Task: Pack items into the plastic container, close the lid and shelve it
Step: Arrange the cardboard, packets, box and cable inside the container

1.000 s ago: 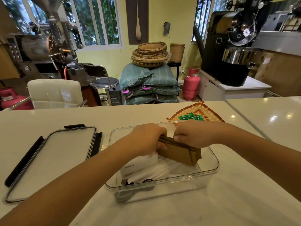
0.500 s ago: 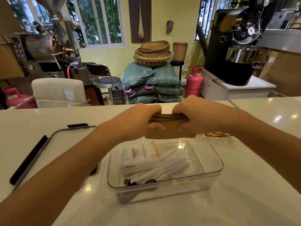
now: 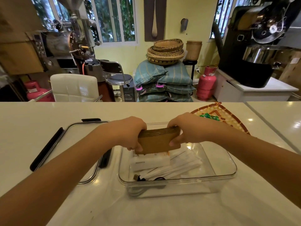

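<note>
A clear plastic container stands open on the white counter in front of me. Inside lie a white box, white paper sleeves and a dark cable. A stack of brown paper bags is held upright over the container's back left part, its lower edge near the white box. My left hand grips the stack's left end and my right hand grips its right end. The container's lid, clear with black clasps, lies flat on the counter to the left.
A woven tray with small green packets sits behind the container at the right. A counter seam runs along the far right. Beyond the counter stand a white chair, sacks with baskets, gas cylinders and roasting machines.
Both hands lifted the brown stack up out of the container, squared it, and have lowered it back toward the container's back left.
</note>
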